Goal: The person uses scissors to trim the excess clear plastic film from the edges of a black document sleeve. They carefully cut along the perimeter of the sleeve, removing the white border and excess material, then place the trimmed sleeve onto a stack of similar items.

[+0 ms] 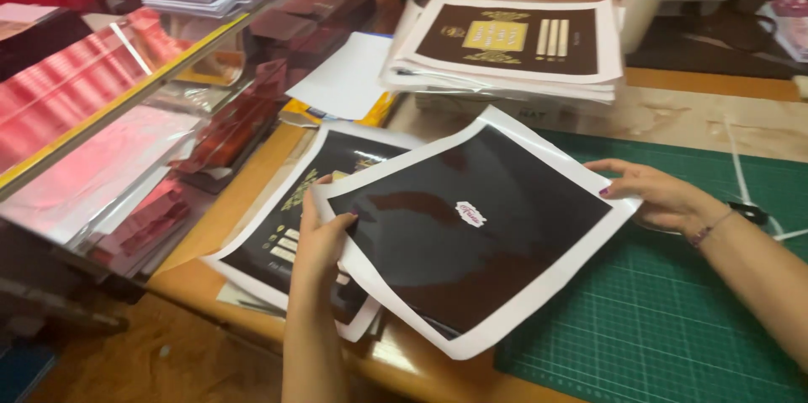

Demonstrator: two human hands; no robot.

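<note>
Fingers (337, 222) of the left hand (316, 247) pinch the dark printed sheet (471, 230) at its 9 o'clock edge; fingers of the right hand (661, 197) grip the 3 o'clock corner. Both hands are closed on the sheet, which hangs tilted between them, just above the surface (252, 193). Its long axis runs from 10 o'clock to 4 o'clock. Beneath the left hand lies a second printed sheet (278, 239). A green cutting mat (673, 319) lies at 4 o'clock; a stack of prints (505, 41) sits at 12 o'clock.
</note>
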